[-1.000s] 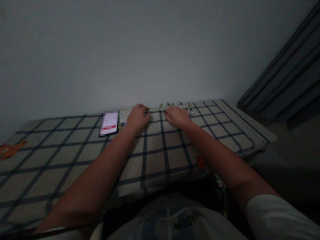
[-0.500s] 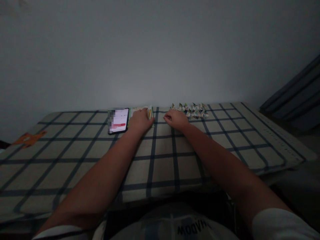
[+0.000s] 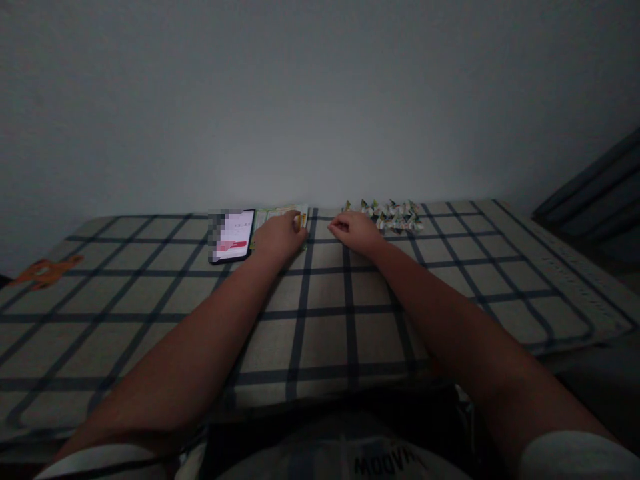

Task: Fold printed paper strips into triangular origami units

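Note:
My left hand [image 3: 280,235] is over a flat green-and-white printed piece [image 3: 273,212], which looks like a booklet or packet; the hand covers much of it. Its fingers curl down and the thumb is drawn in beside them; what they grip, if anything, is hidden. To the right, my right hand [image 3: 356,230] is just above the cloth with thumb and fingertips pinched together. Whatever is in that pinch is too small to make out. Behind and beside it lie several small white-and-green pieces [image 3: 400,217] with pointed ends, like twist-wrapped candies, in rough rows.
A phone [image 3: 233,237] with a lit screen lies left of my left hand. The checked cloth [image 3: 325,340] covers the table up to the wall. An orange flat item [image 3: 47,272] rests at the far left. Dark folded fabric [image 3: 595,180] hangs at the right.
My left thumb and fingers have drawn closer together over the printed piece. My right hand keeps its pinch in nearly the same place. The view has shifted slightly.

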Demonstrator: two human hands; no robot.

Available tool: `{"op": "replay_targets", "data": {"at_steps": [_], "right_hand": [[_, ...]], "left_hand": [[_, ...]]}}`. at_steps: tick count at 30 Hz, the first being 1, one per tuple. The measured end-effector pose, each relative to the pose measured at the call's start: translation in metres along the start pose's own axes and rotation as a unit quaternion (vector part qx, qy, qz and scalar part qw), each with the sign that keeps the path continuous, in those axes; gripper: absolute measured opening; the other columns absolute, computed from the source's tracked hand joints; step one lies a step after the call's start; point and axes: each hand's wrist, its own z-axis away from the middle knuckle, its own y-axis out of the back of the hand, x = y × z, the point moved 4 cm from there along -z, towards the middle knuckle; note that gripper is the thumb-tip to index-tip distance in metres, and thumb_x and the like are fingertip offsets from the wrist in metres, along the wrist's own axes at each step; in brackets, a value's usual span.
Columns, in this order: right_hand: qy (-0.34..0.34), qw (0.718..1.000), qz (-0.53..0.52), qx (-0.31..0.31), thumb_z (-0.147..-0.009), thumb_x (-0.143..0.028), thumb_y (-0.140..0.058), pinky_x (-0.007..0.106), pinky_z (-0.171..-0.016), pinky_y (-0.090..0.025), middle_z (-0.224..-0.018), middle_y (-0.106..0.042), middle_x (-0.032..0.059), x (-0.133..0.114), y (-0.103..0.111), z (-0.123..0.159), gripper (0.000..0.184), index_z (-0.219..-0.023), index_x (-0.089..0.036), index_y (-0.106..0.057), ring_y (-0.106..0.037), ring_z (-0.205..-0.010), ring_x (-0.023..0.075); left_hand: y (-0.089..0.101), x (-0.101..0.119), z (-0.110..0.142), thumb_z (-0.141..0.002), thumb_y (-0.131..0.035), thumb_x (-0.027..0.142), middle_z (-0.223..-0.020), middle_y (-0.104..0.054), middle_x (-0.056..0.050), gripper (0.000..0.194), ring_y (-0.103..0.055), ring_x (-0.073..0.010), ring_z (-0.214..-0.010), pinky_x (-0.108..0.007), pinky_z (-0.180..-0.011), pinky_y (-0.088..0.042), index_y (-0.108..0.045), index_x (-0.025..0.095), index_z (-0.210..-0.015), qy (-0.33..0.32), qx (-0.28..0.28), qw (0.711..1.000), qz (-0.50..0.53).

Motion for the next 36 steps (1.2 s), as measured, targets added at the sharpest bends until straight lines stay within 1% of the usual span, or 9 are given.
{"op": "replay_targets", "data": {"at_steps": [8,13,16,21,26,28,32,34,36], "right_hand": [[0.024,1.0,-0.01,-0.014,-0.098,-0.028,-0.063,0.028,-0.078,-0.042,-0.094,-0.078,0.0079,-0.004,-0.001,0.0,0.022,-0.099,-0.014,-0.081,-0.064,-0.086,0.0173],[-0.011,0.988,-0.153,-0.03,-0.098,-0.028,-0.063,0.027,-0.077,-0.048,-0.086,-0.077,0.0061,-0.005,-0.004,-0.001,0.023,-0.09,-0.014,-0.079,-0.066,-0.08,0.0155],[-0.079,0.953,-0.29,-0.029,-0.104,-0.038,-0.055,0.024,-0.068,-0.051,-0.091,-0.079,0.008,-0.005,-0.008,-0.003,0.035,-0.09,-0.014,-0.077,-0.066,-0.073,0.0132],[-0.178,0.873,-0.455,-0.01,-0.105,-0.053,-0.052,0.021,-0.051,-0.05,-0.103,-0.079,0.009,-0.001,-0.016,-0.005,0.041,-0.101,-0.018,-0.074,-0.07,-0.073,0.0136],[-0.166,0.882,-0.439,0.036,-0.094,-0.024,-0.064,0.02,-0.059,-0.054,-0.089,-0.075,0.0022,0.007,-0.014,-0.007,0.011,-0.093,-0.017,-0.072,-0.068,-0.072,0.0112],[-0.179,0.886,-0.422,0.073,-0.093,-0.021,-0.062,0.019,-0.059,-0.053,-0.088,-0.075,0.0015,0.012,-0.009,-0.008,0.009,-0.093,-0.017,-0.071,-0.067,-0.071,0.0109],[-0.199,0.869,-0.438,0.113,-0.095,-0.019,-0.057,0.021,-0.066,-0.055,-0.094,-0.076,0.0034,0.017,-0.004,-0.009,0.011,-0.098,-0.017,-0.067,-0.069,-0.076,0.011],[-0.196,0.868,-0.443,0.111,-0.097,-0.019,-0.056,0.021,-0.069,-0.056,-0.098,-0.076,0.0043,0.017,-0.005,-0.01,0.012,-0.103,-0.017,-0.066,-0.071,-0.078,0.011],[-0.192,0.875,-0.432,0.106,-0.097,-0.02,-0.057,0.022,-0.068,-0.057,-0.1,-0.077,0.0045,0.016,-0.006,-0.01,0.02,-0.115,-0.019,-0.065,-0.071,-0.077,0.0116]], "left_hand": [[0.002,-0.004,-0.003,-0.088,-0.064,0.038,-0.094,-0.079,-0.015,0.042,-0.072,-0.0398,-0.095,-0.053,-0.088,-0.054,-0.078,0.025,-0.125,-0.02,0.056,0.998,-0.005],[0.009,0.001,-0.003,-0.093,-0.061,0.037,-0.091,-0.077,-0.013,0.05,-0.071,-0.0372,-0.099,-0.05,-0.094,-0.052,-0.068,0.026,-0.142,-0.022,0.073,0.997,0.017],[0.015,0.011,0.0,-0.097,-0.059,0.034,-0.095,-0.077,-0.009,0.064,-0.071,-0.0325,-0.103,-0.043,-0.096,-0.051,-0.049,0.03,-0.16,-0.047,0.073,0.995,0.047],[0.009,0.036,0.014,-0.097,-0.062,0.036,-0.107,-0.078,-0.01,0.065,-0.07,-0.0324,-0.11,-0.04,-0.097,-0.05,-0.047,0.03,-0.16,-0.136,0.005,0.989,0.055],[-0.003,0.044,0.024,-0.093,-0.068,0.046,-0.114,-0.077,-0.011,0.06,-0.069,-0.0326,-0.112,-0.043,-0.102,-0.049,-0.059,0.032,-0.15,-0.214,-0.044,0.974,0.052],[-0.002,0.04,0.022,-0.096,-0.063,0.047,-0.124,-0.075,-0.012,0.048,-0.066,-0.0308,-0.118,-0.043,-0.106,-0.048,-0.068,0.027,-0.14,-0.243,-0.003,0.964,0.112],[-0.003,0.015,0.005,-0.091,-0.069,0.043,-0.147,-0.06,-0.015,0.055,-0.06,-0.0301,-0.129,-0.041,-0.1,-0.054,-0.064,0.021,-0.141,-0.136,0.136,0.952,0.239],[-0.013,0.002,-0.005,-0.087,-0.072,0.048,-0.145,-0.061,-0.015,0.064,-0.067,-0.0275,-0.116,-0.037,-0.088,-0.059,-0.06,0.02,-0.144,-0.067,0.133,0.934,0.326],[-0.027,-0.005,-0.013,-0.09,-0.067,0.055,-0.126,-0.072,-0.013,0.057,-0.071,-0.0257,-0.103,-0.037,-0.084,-0.061,-0.068,0.017,-0.132,-0.03,0.063,0.907,0.414]]}}
